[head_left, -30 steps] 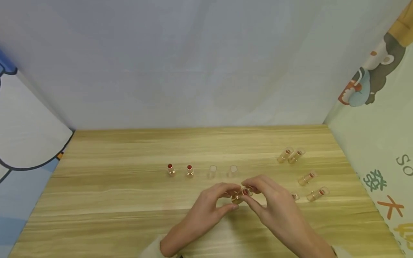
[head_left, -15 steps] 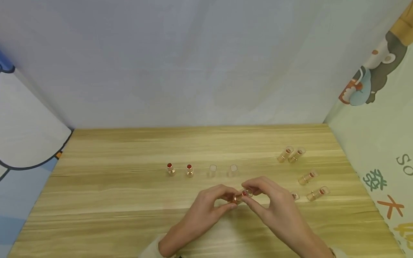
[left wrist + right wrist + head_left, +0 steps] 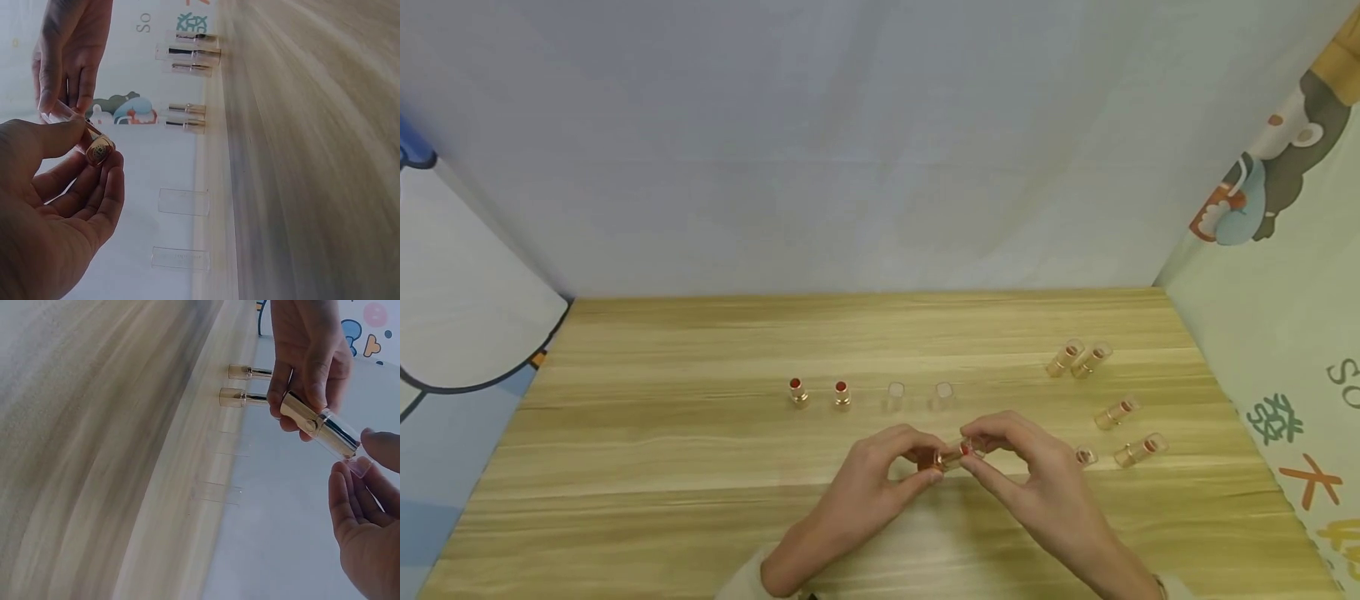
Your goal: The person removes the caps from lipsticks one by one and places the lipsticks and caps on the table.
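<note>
A gold lipstick (image 3: 338,438) is held tilted between both hands above the table. My left hand (image 3: 871,483) grips its gold base (image 3: 100,150) between thumb and fingers. At the other end, my right hand (image 3: 1037,483) pinches the clear cap (image 3: 359,466) with thumb and fingertips. The cap still surrounds the gold inner tube in the right wrist view, and the red tip shows near the right fingertips in the head view. Two uncapped red lipsticks, one (image 3: 797,393) left of the other (image 3: 842,395), stand upright beyond the left hand.
Two clear caps, a left one (image 3: 895,396) and a right one (image 3: 943,396), stand on the wooden table (image 3: 662,467) beyond the hands. Several capped lipsticks, including one (image 3: 1141,449) at the front, stand on the right. A pale cloth wall (image 3: 850,167) rises behind the table.
My left hand has shifted slightly left with the lipstick's base, widening the distance between the hands. The right hand stays almost in place at the cap end.
</note>
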### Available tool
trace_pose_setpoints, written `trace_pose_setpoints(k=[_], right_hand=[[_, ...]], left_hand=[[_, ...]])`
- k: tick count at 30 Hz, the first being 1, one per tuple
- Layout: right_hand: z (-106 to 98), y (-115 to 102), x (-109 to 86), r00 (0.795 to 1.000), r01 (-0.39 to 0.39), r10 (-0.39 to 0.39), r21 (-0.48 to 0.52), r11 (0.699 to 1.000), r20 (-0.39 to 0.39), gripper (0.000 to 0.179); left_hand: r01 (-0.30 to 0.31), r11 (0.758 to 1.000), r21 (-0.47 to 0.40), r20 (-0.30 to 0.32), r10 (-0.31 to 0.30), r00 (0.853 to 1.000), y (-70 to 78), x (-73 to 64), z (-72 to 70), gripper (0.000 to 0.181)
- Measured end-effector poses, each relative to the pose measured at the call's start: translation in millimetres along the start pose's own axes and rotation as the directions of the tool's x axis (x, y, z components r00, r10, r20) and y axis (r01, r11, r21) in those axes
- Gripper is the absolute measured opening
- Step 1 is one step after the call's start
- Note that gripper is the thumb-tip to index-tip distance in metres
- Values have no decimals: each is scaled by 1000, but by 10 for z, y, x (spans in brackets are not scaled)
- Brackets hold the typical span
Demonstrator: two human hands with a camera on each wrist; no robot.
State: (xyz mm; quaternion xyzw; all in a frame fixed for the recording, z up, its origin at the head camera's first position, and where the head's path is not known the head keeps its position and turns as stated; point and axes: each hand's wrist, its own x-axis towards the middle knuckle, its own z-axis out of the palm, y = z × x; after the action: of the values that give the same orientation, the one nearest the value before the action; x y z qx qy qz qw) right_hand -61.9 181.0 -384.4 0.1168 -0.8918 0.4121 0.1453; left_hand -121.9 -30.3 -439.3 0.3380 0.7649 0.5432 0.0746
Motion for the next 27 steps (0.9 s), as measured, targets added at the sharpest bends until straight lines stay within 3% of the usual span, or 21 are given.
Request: trace_pose_setpoints(k=[5,11,27], right_hand=[[37,37,-11,1000,24,-23,43,999,-20,41],[54,68,-20,998,52,-50,56,997,-32,44],[31,25,-5,1000,19,-19,83,996,0,39]], left_hand=[[13,1000,14,6,-13,1000,-14,-9,-9,25],[-33,998,47,-5,33,999,-52,-9,-16,26],[-83,994,77,-23,85,996,-73,-12,-41,27]])
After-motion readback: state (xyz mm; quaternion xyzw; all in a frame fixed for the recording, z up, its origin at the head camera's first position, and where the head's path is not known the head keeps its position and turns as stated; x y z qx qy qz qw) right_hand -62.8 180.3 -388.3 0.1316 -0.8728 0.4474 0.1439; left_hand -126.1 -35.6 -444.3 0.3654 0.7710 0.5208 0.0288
